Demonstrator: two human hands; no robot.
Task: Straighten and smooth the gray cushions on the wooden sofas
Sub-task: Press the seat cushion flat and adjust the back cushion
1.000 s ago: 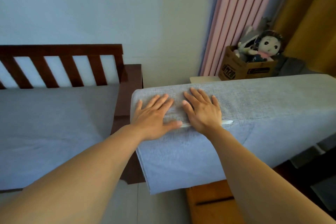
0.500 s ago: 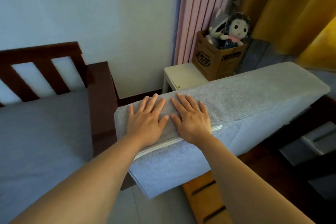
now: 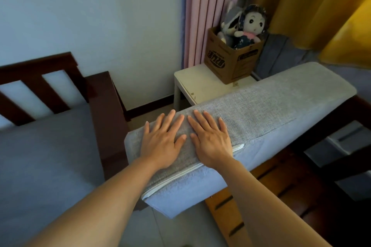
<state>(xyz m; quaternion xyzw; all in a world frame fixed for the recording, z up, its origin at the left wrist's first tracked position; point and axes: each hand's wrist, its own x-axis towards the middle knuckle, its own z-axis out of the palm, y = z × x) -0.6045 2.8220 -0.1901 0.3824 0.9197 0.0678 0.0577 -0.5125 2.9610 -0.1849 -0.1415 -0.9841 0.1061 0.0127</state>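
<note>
Both hands lie flat, fingers straight, side by side on the near end of the gray cushion (image 3: 261,110), neither grip closed on anything. The left hand (image 3: 162,140) sits nearest that end. The cushion's long axis runs off up-right beyond the right hand (image 3: 210,140), the likely direction for smoothing.

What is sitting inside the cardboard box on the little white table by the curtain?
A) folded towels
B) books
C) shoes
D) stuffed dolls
D: the cardboard box on the white side table holds stuffed dolls, one with a round pale face and dark hair.
</note>
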